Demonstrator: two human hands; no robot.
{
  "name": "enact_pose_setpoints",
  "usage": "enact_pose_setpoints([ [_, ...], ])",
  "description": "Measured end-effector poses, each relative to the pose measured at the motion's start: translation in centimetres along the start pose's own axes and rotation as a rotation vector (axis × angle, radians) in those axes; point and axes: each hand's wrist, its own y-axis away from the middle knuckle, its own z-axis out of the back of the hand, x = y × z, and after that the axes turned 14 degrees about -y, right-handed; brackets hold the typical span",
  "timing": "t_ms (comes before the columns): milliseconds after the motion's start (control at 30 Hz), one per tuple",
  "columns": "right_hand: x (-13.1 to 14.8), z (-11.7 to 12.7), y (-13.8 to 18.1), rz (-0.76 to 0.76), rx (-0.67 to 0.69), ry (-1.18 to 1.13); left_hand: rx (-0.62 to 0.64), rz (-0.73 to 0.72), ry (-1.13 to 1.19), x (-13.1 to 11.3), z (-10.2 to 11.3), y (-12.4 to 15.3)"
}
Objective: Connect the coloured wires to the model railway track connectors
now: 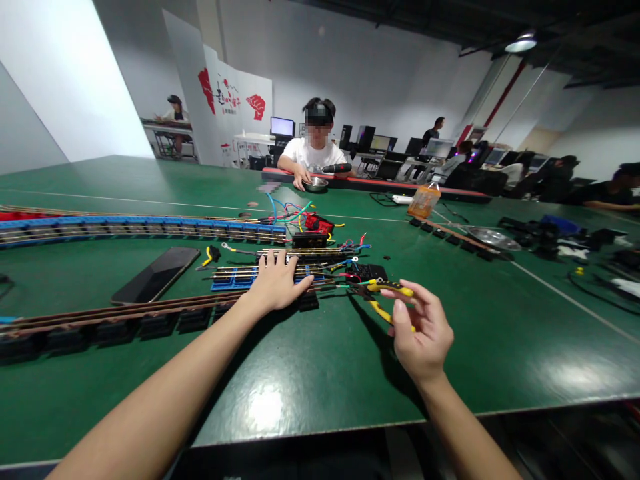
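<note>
My left hand point(273, 283) lies flat with fingers spread across a short rail piece with blue supports point(225, 277), pressing it against the table. In my right hand point(423, 327) is a pair of pliers with yellow and black handles point(395, 287), the handles held apart. Its jaws are beside the rail's right end, by a green wire point(344, 287); I cannot tell whether they touch it. A red wire and a blue wire with a ring terminal point(355, 259) stick out close by. Just behind the jaws sits a small black box point(370, 272).
Long curved rails, one blue point(150, 230) and one black and brown point(150, 310), run off left. A phone point(156, 275) lies between them. Across the green table point(310, 380) a person point(319, 150) handles a metal bowl point(316, 185). An orange bottle point(424, 200) stands at right.
</note>
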Motion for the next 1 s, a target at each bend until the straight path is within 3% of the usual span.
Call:
enact_pose_setpoints([
  [167,0.9,-0.5,-1.1,0.032,-0.086,-0.112,0.002,-0.001,0.005,0.0,0.1,0.1],
  [467,-1.6,-3.4,-5.8,-0.045,0.193,-0.035,0.022,0.002,-0.017,0.0,0.0,0.0],
  [733,-2.6,-3.3,-4.4,-0.103,0.223,-0.124,0.018,-0.002,-0.009,-0.1,0.3,0.1],
  [933,-2.9,-2.8,-4.4,-0.211,0.604,-0.060,0.036,0.009,0.014,-0.1,0.3,0.0],
  [1000,-2.9,-2.7,-4.4,-0.235,0.627,-0.068,0.031,0.008,0.007,-0.1,0.3,0.0],
])
